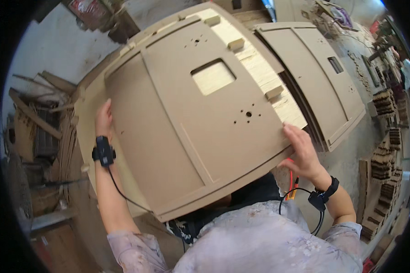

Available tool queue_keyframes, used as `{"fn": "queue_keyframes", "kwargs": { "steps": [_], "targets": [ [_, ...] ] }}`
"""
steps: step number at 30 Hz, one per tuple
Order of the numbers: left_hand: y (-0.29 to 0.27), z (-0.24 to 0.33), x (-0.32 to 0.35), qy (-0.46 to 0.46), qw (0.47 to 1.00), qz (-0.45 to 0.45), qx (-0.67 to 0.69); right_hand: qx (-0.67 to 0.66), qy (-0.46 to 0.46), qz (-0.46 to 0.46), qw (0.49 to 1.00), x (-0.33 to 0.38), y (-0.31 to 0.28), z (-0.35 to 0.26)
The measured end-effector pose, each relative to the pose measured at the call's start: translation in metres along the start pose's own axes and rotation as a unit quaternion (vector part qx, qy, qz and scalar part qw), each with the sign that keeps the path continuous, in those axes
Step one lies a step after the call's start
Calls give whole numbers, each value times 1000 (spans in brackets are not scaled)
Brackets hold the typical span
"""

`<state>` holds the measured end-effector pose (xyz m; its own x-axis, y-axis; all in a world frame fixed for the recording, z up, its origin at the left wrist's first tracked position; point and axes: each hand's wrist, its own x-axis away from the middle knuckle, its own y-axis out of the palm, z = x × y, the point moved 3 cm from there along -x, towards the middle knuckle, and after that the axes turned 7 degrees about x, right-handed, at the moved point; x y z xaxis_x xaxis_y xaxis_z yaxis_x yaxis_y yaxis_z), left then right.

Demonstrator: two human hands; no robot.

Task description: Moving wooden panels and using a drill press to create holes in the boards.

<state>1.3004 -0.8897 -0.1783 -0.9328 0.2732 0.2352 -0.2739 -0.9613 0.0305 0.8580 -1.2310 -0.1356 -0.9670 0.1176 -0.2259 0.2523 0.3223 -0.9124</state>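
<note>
A large brown board panel (159, 104) lies in front of me, slightly tilted in view. It has grooved lines, a rectangular cut-out and two clusters of small round holes. At its left edge is my left hand (104, 119), closed against the side, its fingers partly hidden. My right hand (303, 150) grips the near right corner, fingers on top and thumb lower down. Beneath the panel shows a pale plywood sheet (255, 63), with small wooden blocks (274, 93) along the panel's right side.
To the right, another stack of brown panels (305, 68) has a similar cut-out. Wood offcuts (54, 100) lean by the wall at left. Piled wooden strips (383, 154) stand along the far right. A red and orange tool (294, 186) hangs near my waist.
</note>
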Motion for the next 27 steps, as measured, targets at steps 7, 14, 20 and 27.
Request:
{"fn": "queue_keyframes", "kwargs": {
  "steps": [7, 14, 20, 27],
  "targets": [
    [-14, -12, 56, 72, 978, 81, -181, -7, 39, 26, 999, 5, 9, -5],
    [4, -10, 258, 139, 812, -60, -564, -54, 57, 16, 997, 7, 15, -8],
    [5, -39, 336, 113, 860, -73, -492, -32, 49, -2, 998, 6, 14, -13],
    [2, -64, 339, 135, 893, -24, -429, -9, 36, -12, 999, 1, 13, -12]
  ]
}}
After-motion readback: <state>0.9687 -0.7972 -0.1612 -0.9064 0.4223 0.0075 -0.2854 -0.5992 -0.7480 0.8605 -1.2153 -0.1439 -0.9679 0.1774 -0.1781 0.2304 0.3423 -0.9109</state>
